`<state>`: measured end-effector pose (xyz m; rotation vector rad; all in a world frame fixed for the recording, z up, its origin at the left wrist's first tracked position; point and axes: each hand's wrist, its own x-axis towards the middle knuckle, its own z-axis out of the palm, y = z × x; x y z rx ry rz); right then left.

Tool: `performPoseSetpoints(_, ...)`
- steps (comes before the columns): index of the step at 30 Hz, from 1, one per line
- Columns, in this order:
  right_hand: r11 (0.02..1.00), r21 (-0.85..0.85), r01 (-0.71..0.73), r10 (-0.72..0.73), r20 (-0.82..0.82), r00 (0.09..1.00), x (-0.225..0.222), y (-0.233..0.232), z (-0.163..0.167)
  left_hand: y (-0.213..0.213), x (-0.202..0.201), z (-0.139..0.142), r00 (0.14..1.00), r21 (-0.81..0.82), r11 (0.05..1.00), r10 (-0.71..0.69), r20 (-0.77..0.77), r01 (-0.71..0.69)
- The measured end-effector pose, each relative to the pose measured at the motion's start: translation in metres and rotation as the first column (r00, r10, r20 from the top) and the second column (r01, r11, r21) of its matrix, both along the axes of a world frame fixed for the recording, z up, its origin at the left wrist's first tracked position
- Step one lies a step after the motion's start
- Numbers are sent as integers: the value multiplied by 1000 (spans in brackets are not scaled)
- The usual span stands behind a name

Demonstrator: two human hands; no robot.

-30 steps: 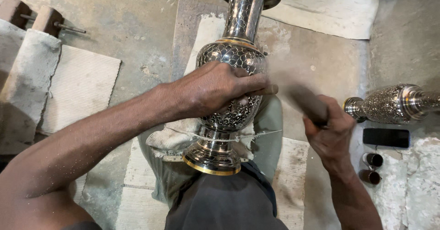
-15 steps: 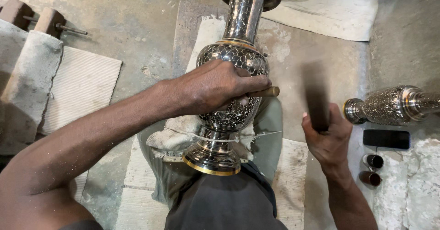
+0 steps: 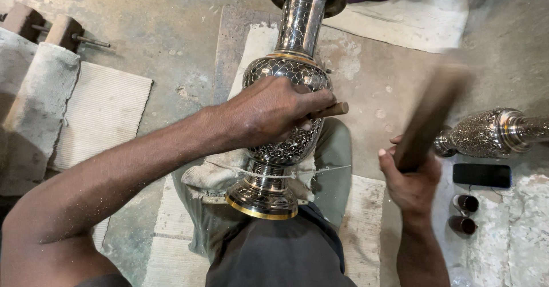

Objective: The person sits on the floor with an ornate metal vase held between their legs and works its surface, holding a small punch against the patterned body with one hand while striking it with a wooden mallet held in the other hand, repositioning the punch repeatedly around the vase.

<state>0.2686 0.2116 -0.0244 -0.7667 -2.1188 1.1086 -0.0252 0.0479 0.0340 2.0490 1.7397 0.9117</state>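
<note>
Fingers of the left hand clamp a chisel against the engraved metal vase at frame centre; the right hand grips a blurred mallet, centre right.

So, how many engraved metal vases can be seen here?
2. One vase lies along the person's lap, under the left hand. A second vase lies on the floor at right, beyond the right hand, partly cut off by the frame edge. Others may lie out of view.
</note>
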Motion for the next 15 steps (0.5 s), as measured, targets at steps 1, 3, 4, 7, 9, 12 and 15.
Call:
performPoseSetpoints(1,989,145,8,-25,119,993,3,0,-5,0,1,2,1000,-26,1000,5,-16,-5)
performPoseSetpoints(3,904,426,-34,-119,328,937,10,0,-13,-1,2,9,998,-71,997,19,-53,-22)
performPoseSetpoints(4,950,311,9,-113,316,942,12,-1,-17,-7,2,14,999,4,1000,19,31,-19)
performPoseSetpoints(7,989,-131,69,-45,180,983,13,2,-22,-31,-10,28,982,255,963,39,186,-87)
performPoseSetpoints(9,854,-516,-63,44,-48,998,8,5,-19,-55,-15,28,967,413,885,135,215,-216)
performPoseSetpoints(12,850,-462,-252,89,-345,934,-4,8,-8,-70,-8,12,841,330,828,274,466,-452)
performPoseSetpoints(15,870,-378,-316,105,-484,869,-17,2,-2,-74,2,-9,704,218,805,309,639,-552)
